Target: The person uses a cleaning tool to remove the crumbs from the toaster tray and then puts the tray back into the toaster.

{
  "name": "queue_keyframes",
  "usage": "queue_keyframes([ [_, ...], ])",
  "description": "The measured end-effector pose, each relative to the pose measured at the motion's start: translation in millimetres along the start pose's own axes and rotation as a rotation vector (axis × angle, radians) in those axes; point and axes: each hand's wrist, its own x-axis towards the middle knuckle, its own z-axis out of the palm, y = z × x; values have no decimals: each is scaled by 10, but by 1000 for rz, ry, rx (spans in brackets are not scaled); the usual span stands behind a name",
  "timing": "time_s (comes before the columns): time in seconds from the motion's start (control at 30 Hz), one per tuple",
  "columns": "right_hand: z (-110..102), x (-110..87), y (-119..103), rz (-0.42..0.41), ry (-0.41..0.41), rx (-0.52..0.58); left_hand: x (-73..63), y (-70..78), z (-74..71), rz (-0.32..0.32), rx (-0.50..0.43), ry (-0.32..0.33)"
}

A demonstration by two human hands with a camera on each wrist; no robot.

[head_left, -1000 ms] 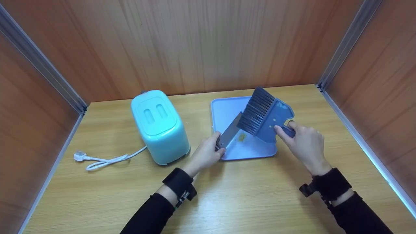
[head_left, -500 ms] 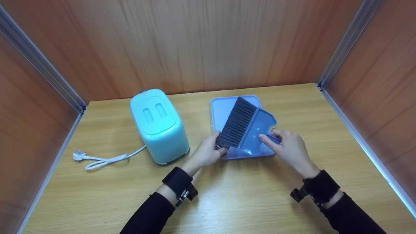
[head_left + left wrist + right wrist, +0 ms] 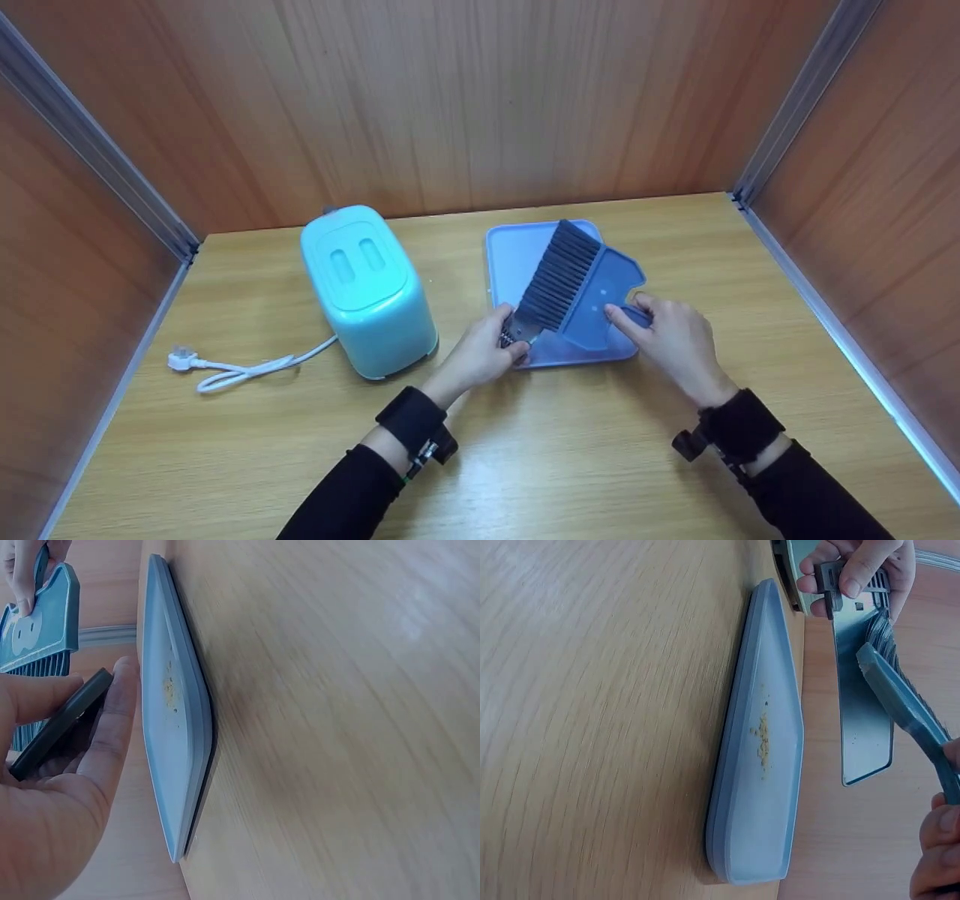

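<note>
My left hand (image 3: 480,349) grips the black end of a flat metal crumb tray (image 3: 866,735), thumb on one face and fingers on the other. In my right hand (image 3: 679,341) is the handle of a blue hand brush (image 3: 600,292) with dark bristles, pinched between thumb and fingers. The bristles lie against the crumb tray's upper face near my left hand and hide most of it in the head view. Both are held above a shallow light-blue tray (image 3: 512,251) on the table. Yellowish crumbs (image 3: 763,739) lie in its middle.
A turquoise toaster (image 3: 382,315) with a lid on top stands left of the blue tray. Its white cord (image 3: 255,370) lies looped on the table, ending in a plug (image 3: 182,359). Wood-grain panels (image 3: 480,105) enclose the table at the back and both sides.
The brush came left and down over the crumb tray to its black end, then shifted slightly back to the right. My left hand and the crumb tray stay almost in place.
</note>
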Motion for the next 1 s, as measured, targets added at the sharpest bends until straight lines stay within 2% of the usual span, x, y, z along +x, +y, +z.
queue_keyframes([
  [0.4, -82, -15, 126, -10, 46, -143, 4, -44, -47, -9, 70, 37],
  [0.5, -106, -9, 153, -48, 104, -162, 1, -64, -58, 4, 90, 52],
  [0.63, -138, -19, 141, -114, 158, -132, -9, -79, -73, -1, 107, 71],
  [0.8, -130, -71, 57, -169, 110, -93, 5, -87, -73, -13, 130, 80],
  [1.0, -68, -111, -8, -180, 65, -121, 11, -71, -58, -14, 105, 68],
])
